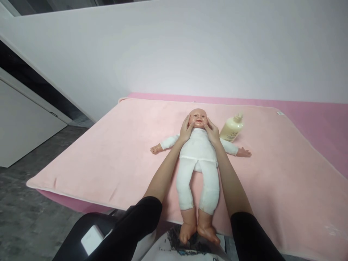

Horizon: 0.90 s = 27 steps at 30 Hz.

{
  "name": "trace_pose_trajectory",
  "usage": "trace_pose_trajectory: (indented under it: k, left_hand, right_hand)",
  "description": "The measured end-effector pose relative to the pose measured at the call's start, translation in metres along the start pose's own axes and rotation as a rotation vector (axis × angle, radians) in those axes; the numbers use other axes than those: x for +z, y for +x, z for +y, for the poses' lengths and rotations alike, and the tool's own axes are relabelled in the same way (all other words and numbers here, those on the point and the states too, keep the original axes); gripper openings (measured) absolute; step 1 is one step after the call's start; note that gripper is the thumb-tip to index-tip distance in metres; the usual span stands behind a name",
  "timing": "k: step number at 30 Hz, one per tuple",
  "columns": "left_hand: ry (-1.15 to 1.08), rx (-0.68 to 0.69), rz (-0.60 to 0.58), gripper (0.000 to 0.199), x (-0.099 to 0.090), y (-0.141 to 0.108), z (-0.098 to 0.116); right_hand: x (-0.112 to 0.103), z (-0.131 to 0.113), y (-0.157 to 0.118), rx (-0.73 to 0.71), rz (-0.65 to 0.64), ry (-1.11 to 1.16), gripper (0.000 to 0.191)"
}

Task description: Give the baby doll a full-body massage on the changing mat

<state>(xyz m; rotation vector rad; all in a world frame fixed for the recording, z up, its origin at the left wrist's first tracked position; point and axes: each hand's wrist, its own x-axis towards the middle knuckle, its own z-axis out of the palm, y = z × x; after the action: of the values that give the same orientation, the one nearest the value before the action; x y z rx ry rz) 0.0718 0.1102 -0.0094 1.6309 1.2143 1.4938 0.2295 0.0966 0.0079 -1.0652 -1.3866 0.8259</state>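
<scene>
The doll (199,148) has a plain white body, with head, hands and feet in reddish tan. The bottle (227,131) is pale yellow, marked with small dark lettering. The blanket (103,145) is plain light pink with a paler edge; its tag (280,113) is white. The surface (323,127) beneath is deeper pink. The wall (217,47) is plain white. The floor (35,210) is mottled grey. The sleeves (146,214) are solid black. The square object (92,240) is white.

Soft light brightens the white wall (217,50); faint shadows mark the pink blanket (95,152); the grey floor (24,206) is dim.
</scene>
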Motion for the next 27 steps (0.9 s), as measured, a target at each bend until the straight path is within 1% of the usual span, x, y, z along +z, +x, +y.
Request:
trace_pose_trajectory:
  k: [2,5,8,10,12,14,15,16,17,18,19,21,22,24,25,26,27]
  left_hand:
    - [-0.01,-0.008,0.012,0.065,0.0,0.001,-0.001]
    - [-0.074,-0.057,0.037,0.061,-0.001,0.005,-0.003]
    - [-0.192,-0.227,0.097,0.055,-0.005,0.008,-0.004]
    - [-0.248,-0.331,0.169,0.054,-0.009,0.01,0.001]
    - [-0.266,-0.346,0.277,0.053,-0.014,0.01,0.014]
    - [-0.278,-0.298,0.419,0.05,-0.018,0.011,0.035]
    - [-0.3,-0.266,0.495,0.05,-0.018,0.01,0.049]
    - [-0.345,-0.243,0.536,0.048,-0.017,0.01,0.064]
    - [-0.408,-0.233,0.539,0.045,-0.014,0.008,0.079]
    - [-0.481,-0.227,0.489,0.041,-0.008,0.006,0.095]
    - [-0.558,-0.249,0.4,0.035,-0.001,0.003,0.109]
    - [-0.706,-0.313,0.144,0.027,0.017,-0.007,0.133]
    - [-0.788,-0.37,-0.019,0.027,0.027,-0.013,0.141]
    - [-0.911,-0.545,-0.335,0.035,0.044,-0.023,0.15]
    - [-0.949,-0.631,-0.459,0.04,0.051,-0.027,0.151]
    - [-0.972,-0.705,-0.552,0.045,0.057,-0.03,0.15]
    - [-0.981,-0.76,-0.612,0.049,0.061,-0.03,0.149]
  right_hand:
    - [0.0,-0.005,0.0,-0.019,-0.004,-0.05,0.071]
    - [-0.004,-0.023,0.0,-0.035,-0.036,-0.259,0.054]
    - [-0.011,-0.059,-0.001,-0.069,-0.117,-0.456,0.042]
    - [-0.018,-0.089,-0.004,-0.155,-0.133,-0.442,0.04]
    - [-0.027,-0.116,-0.008,-0.286,-0.06,-0.338,0.041]
    - [-0.04,-0.134,-0.01,-0.401,0.079,-0.248,0.042]
    - [-0.047,-0.138,-0.009,-0.446,0.164,-0.22,0.041]
    - [-0.055,-0.139,-0.008,-0.479,0.25,-0.2,0.04]
    - [-0.064,-0.138,-0.007,-0.502,0.331,-0.183,0.038]
    - [-0.073,-0.134,-0.004,-0.511,0.402,-0.168,0.036]
    - [-0.081,-0.129,-0.002,-0.504,0.459,-0.16,0.034]
    - [-0.094,-0.117,0.003,-0.446,0.53,-0.177,0.029]
    - [-0.099,-0.11,0.005,-0.398,0.548,-0.201,0.028]
    - [-0.103,-0.096,0.009,-0.287,0.562,-0.247,0.038]
    - [-0.103,-0.089,0.011,-0.223,0.559,-0.257,0.045]
    - [-0.102,-0.082,0.014,-0.153,0.544,-0.255,0.05]
    - [-0.101,-0.076,0.016,-0.079,0.517,-0.242,0.054]
